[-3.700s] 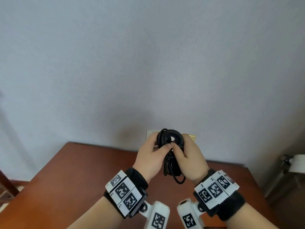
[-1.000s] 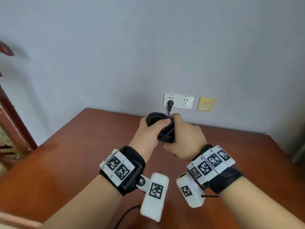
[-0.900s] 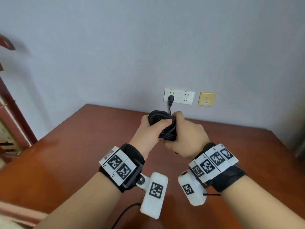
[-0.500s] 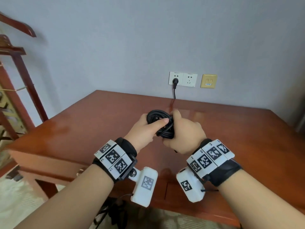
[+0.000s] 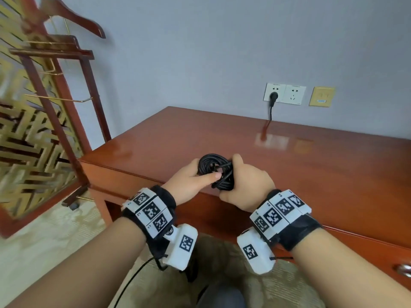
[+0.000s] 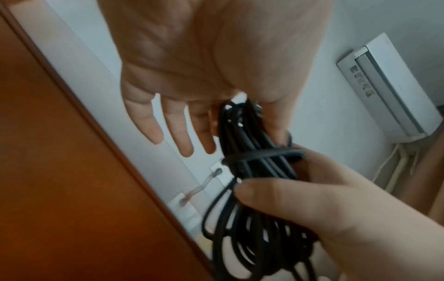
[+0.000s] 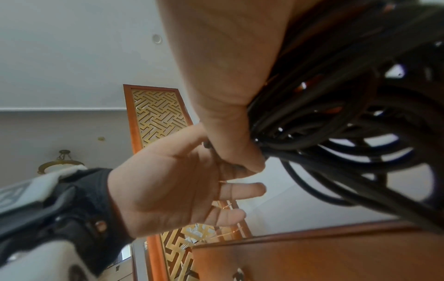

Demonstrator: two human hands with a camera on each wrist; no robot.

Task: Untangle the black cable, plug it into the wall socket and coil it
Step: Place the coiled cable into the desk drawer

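Observation:
The black cable [image 5: 216, 172] is wound into a small coil with a turn wrapped round its middle, held above the table's front edge. My left hand [image 5: 198, 178] pinches the coil's upper loop between thumb and forefinger; its other fingers [image 6: 177, 136] stay straight. My right hand [image 5: 245, 182] grips the wrapped lower part, thumb across the strands [image 6: 254, 167]. In the right wrist view the bundle [image 7: 348, 114] fills the right side beside my right palm [image 7: 228, 57]. The plug [image 5: 273, 97] sits in the left white wall socket [image 5: 274, 92], and its lead drops behind the table.
The red-brown wooden table [image 5: 311, 163] stands against the grey wall. A second white socket and a yellow wall plate [image 5: 321, 96] lie right of the plug. A wooden clothes stand [image 5: 66, 96] and gold lattice screen [image 5: 26, 141] stand left. A drawer handle [image 5: 403, 268] shows at right.
Both hands have carried the coil back from the socket to the table's front edge, and the view has pulled away from the wall. Both hands kept hold of the cable.

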